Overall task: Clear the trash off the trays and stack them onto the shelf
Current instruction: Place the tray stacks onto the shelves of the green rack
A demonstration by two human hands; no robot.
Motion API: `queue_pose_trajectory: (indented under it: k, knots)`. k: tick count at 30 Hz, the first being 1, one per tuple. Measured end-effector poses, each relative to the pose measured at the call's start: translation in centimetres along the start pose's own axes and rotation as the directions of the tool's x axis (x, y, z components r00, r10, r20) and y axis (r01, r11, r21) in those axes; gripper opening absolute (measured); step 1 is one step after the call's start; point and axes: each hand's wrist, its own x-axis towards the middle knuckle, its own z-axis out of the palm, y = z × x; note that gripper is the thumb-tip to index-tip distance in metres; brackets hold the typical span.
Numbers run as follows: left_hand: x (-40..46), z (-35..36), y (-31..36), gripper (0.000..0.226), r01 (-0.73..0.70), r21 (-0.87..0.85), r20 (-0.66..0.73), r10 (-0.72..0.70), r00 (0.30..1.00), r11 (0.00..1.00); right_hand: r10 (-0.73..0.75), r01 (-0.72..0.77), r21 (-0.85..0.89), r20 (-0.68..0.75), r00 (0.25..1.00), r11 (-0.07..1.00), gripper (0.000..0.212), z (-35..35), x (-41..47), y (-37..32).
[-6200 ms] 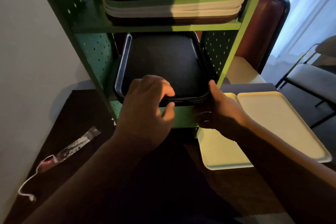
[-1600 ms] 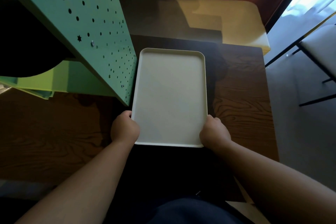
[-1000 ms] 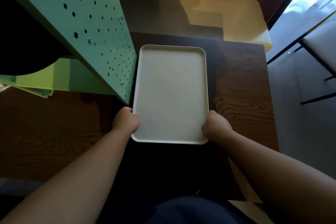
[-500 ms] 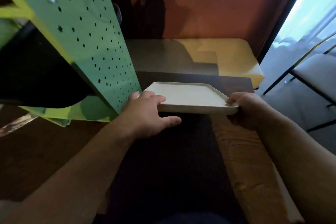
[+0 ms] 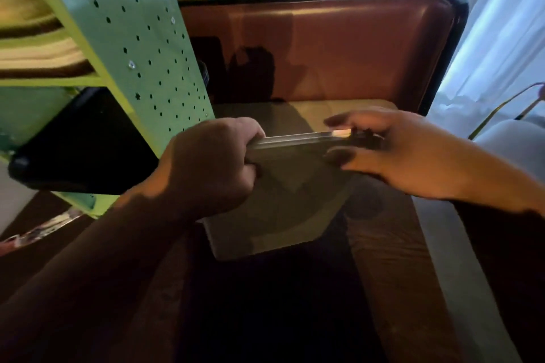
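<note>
I hold a pale cream tray (image 5: 283, 203) lifted off the dark wooden table (image 5: 383, 244) and tipped so its underside faces me. My left hand (image 5: 212, 165) is clenched on its upper left edge. My right hand (image 5: 392, 153) pinches the upper right edge with fingers spread. The green perforated shelf (image 5: 141, 47) stands to the left. A black tray (image 5: 79, 144) lies on its lower level and a stack of trays (image 5: 35, 50) fills the level above.
A brown padded bench back (image 5: 339, 47) with a cream seat (image 5: 324, 112) sits behind the table. White curtains (image 5: 486, 23) hang at the right. A clear plastic wrapper (image 5: 44, 228) lies on the table at the left, below the shelf.
The cream tray has gone from lying flat on the table to being raised and tilted up on edge in both hands. My view has swung upward toward the bench back and curtains.
</note>
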Motion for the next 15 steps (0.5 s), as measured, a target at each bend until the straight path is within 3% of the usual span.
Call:
queue_pose_trajectory:
  k: [3,7,10,12,15]
  knots:
    - [-0.8,-2.8,-0.3,0.026,0.013,-0.039,0.103,-0.009,0.995,0.999,-0.177,0.155,-0.291,-0.048,0.983,0.944,0.049,1.4,0.1,-4.3]
    - [-2.4,-5.8,-2.0,0.024,0.005,-0.1,0.211,0.017,0.977,0.995,-0.209,0.189,-0.342,-0.021,0.978,0.92,0.026,3.9,2.2,-8.4]
    - [-3.5,-7.8,-4.2,0.027,-0.001,-0.095,0.301,0.03,0.953,0.996,-0.246,0.229,-0.379,0.004,0.969,0.896,0.027,5.1,3.5,-11.9]
    - [-4.1,-9.3,-6.0,0.027,-0.017,-0.023,0.381,0.024,0.924,1.0,-0.309,0.255,-0.407,-0.071,0.948,0.877,0.028,6.3,3.9,-14.6]
    - [-5.3,-11.8,-8.9,0.023,0.002,0.009,0.543,-0.007,0.84,1.0,-0.401,0.32,-0.409,-0.128,0.907,0.854,0.031,8.6,4.0,-18.7]
